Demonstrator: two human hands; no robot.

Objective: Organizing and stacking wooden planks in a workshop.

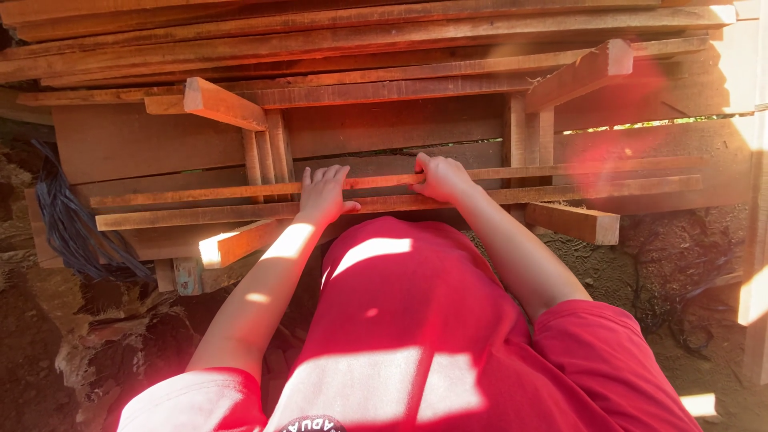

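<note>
Two hands grip long thin wooden slats at mid-frame: left hand point(324, 194) lies flat, fingers spread, on the lower slat point(200, 214); right hand point(440, 178) curls closed round the upper slat point(560, 170). I judge them light, stiff yet whippy and splintery, best held near the middle, below the stacked planks point(360, 40).

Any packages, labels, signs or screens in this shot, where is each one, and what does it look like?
No packages, signs or screens.
Shirt print: bottom edge, on the red shirt; a dark curved patch with pale lettering, mostly cut off.
Left hand: lies flat on the thin slats of the timber stack.
Right hand: curled over the same slats.
</note>
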